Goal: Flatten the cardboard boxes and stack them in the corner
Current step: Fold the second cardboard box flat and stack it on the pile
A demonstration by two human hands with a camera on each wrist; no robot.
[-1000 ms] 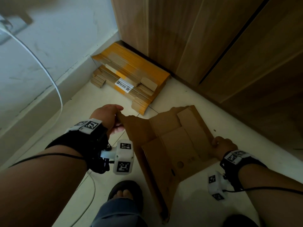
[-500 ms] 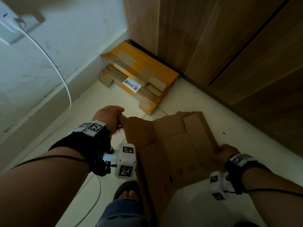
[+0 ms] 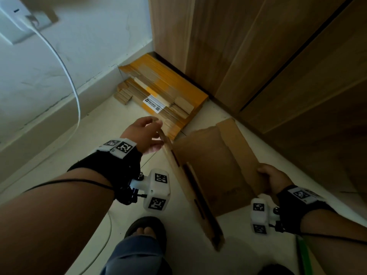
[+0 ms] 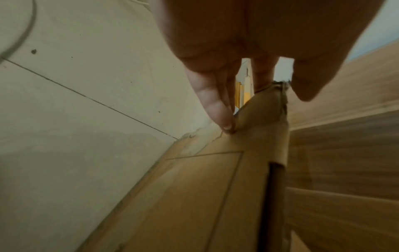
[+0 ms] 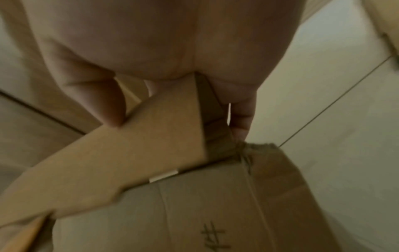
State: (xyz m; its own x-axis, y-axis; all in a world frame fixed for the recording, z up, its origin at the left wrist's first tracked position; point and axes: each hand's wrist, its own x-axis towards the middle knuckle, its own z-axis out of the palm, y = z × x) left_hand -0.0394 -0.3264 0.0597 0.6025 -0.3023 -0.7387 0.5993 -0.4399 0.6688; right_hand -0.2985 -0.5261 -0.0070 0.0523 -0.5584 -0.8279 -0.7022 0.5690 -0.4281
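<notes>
a person standing over a tiled floor (image 3: 198,255) holds a half-collapsed cardboard box (image 3: 214,167) above the tiles, a short way in front of the corner where a pile of flattened boxes (image 3: 164,96) already lies against the white wall (image 3: 83,46) and the wooden cabinet (image 3: 248,56). the left hand (image 3: 146,133) has its fingers loosely extended, fingertips (image 4: 223,119) touching the torn upper edge of the left panel rather than clamping it; the right hand (image 3: 273,179) grips the right edge, thumb on top and fingers curled beneath, as the right wrist view shows. the left panel stands nearly on edge, so the box is folding but not yet flat. doing this step well likely means pressing the upright panel down along its crease until both faces meet, keeping the right hand's hold firm so the sheet does not spring open, and tucking the loose flap at the far end. room is tight: the cabinet face runs close on the right, the skirting and a white charger cable (image 3: 73,92) hang on the left, and a sandalled foot (image 3: 145,227) sits just under the box's near corner. the open lane is the strip of tile straight ahead to the pile, and the box's far edge is near the pile's front corner.
</notes>
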